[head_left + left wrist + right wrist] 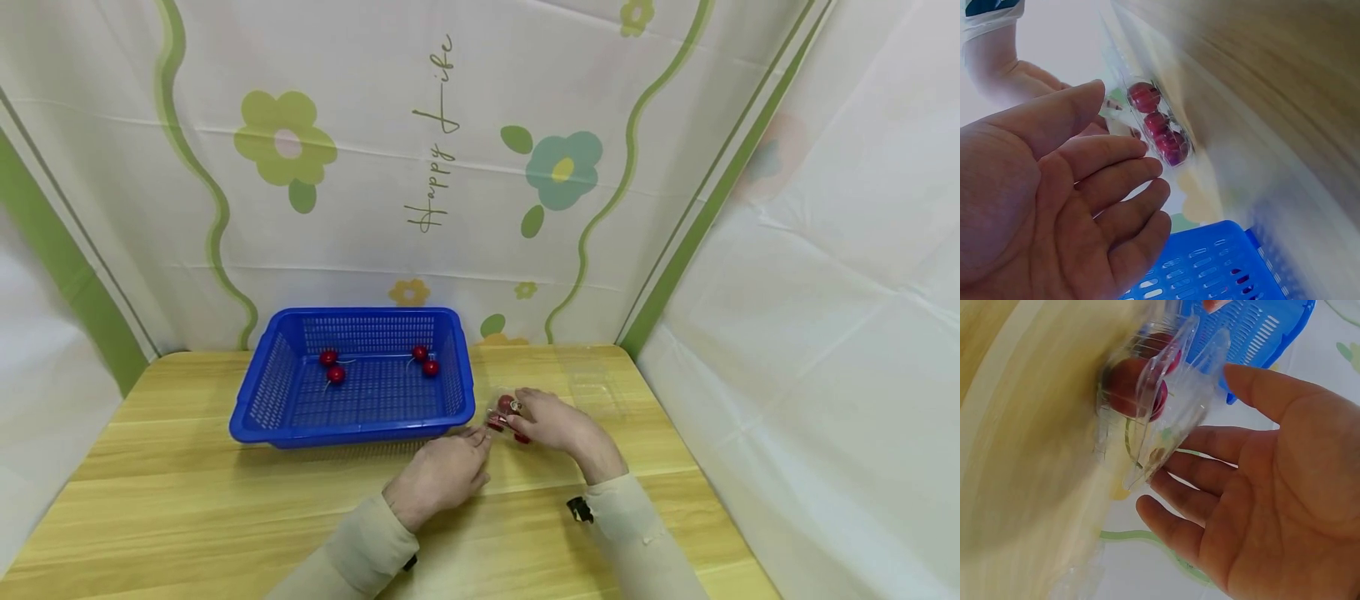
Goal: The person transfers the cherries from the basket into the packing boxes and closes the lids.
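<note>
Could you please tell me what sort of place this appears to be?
Probably a curtained-off work booth: printed fabric hangs behind a wood-patterned table, where a blue basket holds small red fruit.

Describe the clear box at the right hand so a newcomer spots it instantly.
Find the blue basket on the wooden table. Just right of it, the right hand touches a small clear box. Unlike the clear tray farther right, this box has red cherries inside.
</note>
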Available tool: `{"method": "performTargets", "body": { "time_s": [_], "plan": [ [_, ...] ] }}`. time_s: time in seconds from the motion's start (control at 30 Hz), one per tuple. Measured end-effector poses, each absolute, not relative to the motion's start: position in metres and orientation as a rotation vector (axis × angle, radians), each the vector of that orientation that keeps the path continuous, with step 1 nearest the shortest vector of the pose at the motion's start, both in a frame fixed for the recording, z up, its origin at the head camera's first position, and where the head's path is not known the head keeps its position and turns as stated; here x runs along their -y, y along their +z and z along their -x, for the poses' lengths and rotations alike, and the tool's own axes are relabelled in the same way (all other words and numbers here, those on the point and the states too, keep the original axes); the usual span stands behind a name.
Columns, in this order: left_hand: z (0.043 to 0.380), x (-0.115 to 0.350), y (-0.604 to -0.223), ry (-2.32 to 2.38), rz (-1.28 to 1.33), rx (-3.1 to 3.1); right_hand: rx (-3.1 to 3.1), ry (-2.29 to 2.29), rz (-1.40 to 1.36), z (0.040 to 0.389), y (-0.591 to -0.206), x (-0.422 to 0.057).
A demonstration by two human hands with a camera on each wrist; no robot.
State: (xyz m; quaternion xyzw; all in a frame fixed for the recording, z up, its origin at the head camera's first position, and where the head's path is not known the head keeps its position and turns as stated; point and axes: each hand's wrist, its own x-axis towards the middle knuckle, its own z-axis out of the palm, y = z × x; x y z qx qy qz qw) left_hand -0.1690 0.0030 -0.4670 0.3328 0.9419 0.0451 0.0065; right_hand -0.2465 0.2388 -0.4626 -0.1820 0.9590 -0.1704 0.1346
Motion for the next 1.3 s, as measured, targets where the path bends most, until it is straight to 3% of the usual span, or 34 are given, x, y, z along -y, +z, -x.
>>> {"method": "performTargets", "body": {
  "time_s": [0.47, 1.0, 1.3],
  "plan": [
    [0.171, -0.003, -0.468, 0.296, -1.007, -2.916, -2.802, -0.518, 0.525, 0.246, -0.470, -0.251],
    [0.186, -0.008, -0.479, 0.840, -0.781, -2.782, -2.696, -0.594, 0.499, 0.236, -0.463, -0.261],
    [0.185, 0.001, -0.493, 1.072, -0.780, -2.557, -2.695, -0.561, 0.580, 0.225, -0.458, -0.254]
  ]
}}
